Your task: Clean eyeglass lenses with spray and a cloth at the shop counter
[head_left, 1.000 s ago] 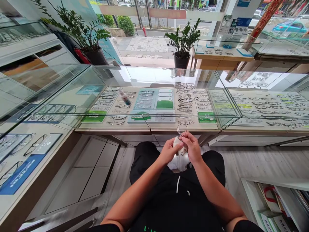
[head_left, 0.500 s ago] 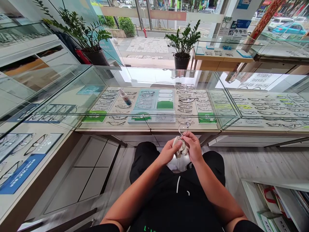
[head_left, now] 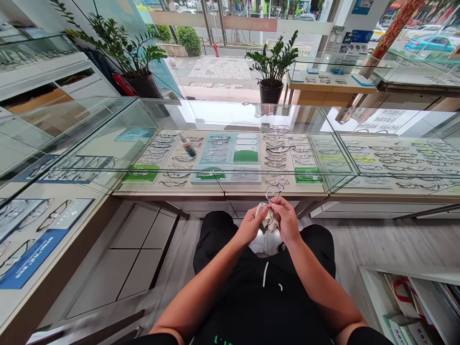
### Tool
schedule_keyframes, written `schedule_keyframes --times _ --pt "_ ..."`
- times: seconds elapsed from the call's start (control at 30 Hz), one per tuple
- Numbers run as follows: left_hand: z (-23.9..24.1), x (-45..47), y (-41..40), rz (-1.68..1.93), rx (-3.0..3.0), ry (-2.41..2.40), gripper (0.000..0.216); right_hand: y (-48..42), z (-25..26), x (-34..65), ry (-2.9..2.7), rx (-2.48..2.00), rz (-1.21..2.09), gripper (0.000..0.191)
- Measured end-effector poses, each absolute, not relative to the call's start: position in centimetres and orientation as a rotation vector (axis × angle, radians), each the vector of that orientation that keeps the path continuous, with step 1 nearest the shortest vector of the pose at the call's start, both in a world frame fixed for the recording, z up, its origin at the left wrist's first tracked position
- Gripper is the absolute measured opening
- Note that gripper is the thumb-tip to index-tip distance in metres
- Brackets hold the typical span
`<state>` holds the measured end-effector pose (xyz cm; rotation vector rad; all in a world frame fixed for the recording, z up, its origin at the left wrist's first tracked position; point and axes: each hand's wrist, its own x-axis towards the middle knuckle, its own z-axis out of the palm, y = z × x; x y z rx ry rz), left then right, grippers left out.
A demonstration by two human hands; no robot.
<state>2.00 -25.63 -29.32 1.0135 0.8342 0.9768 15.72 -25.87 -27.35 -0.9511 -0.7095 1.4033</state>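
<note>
A pair of thin-rimmed eyeglasses (head_left: 273,192) is held over my lap, just in front of the glass counter. My right hand (head_left: 286,219) is closed on the frame, fingers pinched near its middle. A pale, crumpled cloth (head_left: 270,224) is bunched around the lower part of the glasses. My left hand (head_left: 250,224) grips that cloth, its thumb pressed toward the near lens. One round rim sticks up above my fingers; the cloth and hands partly hide the rest.
The glass display counter (head_left: 172,193) stretches across in front, with rows of eyeglasses inside. A spray bottle (head_left: 187,144) stands on the counter's left part. Potted plants (head_left: 271,86) stand behind it. At lower right is a white shelf (head_left: 373,282) with books and papers.
My left hand and the cloth have shifted slightly on the glasses, with the thumb a little higher. The glasses stay in nearly the same place.
</note>
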Motion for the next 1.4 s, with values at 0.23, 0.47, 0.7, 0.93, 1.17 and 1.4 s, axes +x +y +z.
schedule_keyframes --times 0.23,0.47,0.7,0.93,1.17,1.4 --pt "-29.1 2.0 -26.0 0.934 1.001 0.751 0.058 -25.8 -27.3 15.7 -0.636 -0.973 1.388 0.016" --pt "-29.6 2.2 -25.6 0.955 1.015 0.851 0.06 -26.3 -28.4 15.5 -0.628 -0.946 1.433 0.018" --pt "-30.0 2.1 -25.7 0.967 1.015 0.87 0.065 -26.3 -28.3 15.3 -0.622 -0.927 1.424 0.021" --pt "-28.1 2.2 -25.2 0.949 1.075 0.725 0.057 -25.3 -26.4 15.9 -0.682 -0.955 1.335 0.02" --pt "-28.0 2.3 -24.7 1.089 1.024 0.883 0.067 -25.2 -25.6 15.2 -0.788 -0.886 1.332 0.02" --pt "-26.1 0.1 -23.4 1.173 0.873 0.982 0.067 -24.2 -23.0 16.5 -0.641 -0.876 1.243 0.019"
